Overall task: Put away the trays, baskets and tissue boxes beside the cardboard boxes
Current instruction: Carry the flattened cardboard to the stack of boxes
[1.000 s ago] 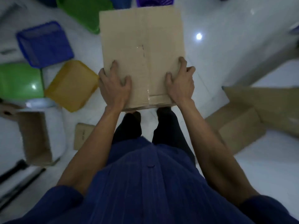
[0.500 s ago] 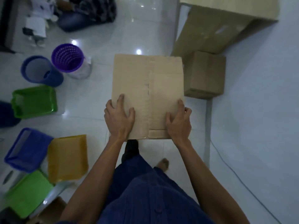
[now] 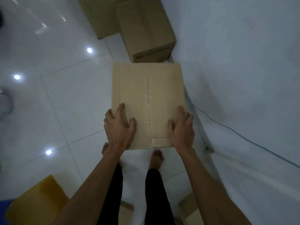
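I carry a closed, taped cardboard box (image 3: 146,95) in front of me, above the white floor. My left hand (image 3: 119,127) grips its near left corner and my right hand (image 3: 182,129) grips its near right corner, fingers spread over the top. Just beyond it, a smaller cardboard box (image 3: 146,30) stands against the wall, with a larger cardboard box (image 3: 97,15) behind it. A yellow tray (image 3: 35,202) lies upside down on the floor at the lower left. My bare feet show under the carried box.
A white wall (image 3: 243,62) runs along the right side, with a grey cable (image 3: 243,137) lying along its base. Glossy white floor tiles (image 3: 56,103) stretch to the left. Flat cardboard pieces (image 3: 188,205) lie by my legs.
I have turned and walked toward the wall with the box. The cardboard boxes are now right ahead; the baskets and bins have dropped out of view, only the yellow tray remains.
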